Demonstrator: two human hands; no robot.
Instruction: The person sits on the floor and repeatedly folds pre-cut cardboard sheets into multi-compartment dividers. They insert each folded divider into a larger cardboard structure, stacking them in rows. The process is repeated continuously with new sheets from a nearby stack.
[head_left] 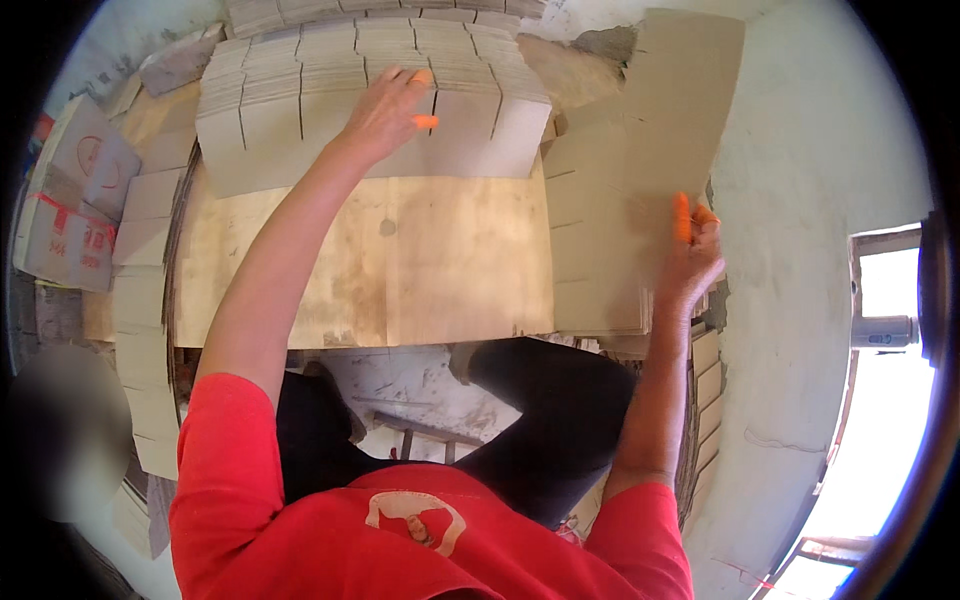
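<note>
My left hand (388, 115) reaches to the far side of the table, over a stack of slotted grey-brown cardboard sheets (270, 150). Its thumb and index finger, in orange finger covers, are spread apart, and no sheet shows between them. At the right, my right hand (692, 250) has its fingers closed at the lower end of a long cardboard sheet (685, 100). Orange covers sit on these fingers too. That sheet stands tilted near the wall, above another stack of slotted cardboard (590, 240).
The wooden tabletop (370, 260) lies between the stacks. More cardboard sheets (145, 300) line the left edge, beside a white carton (80, 190). A pale wall (800, 200) rises close on the right. My legs are under the table's near edge.
</note>
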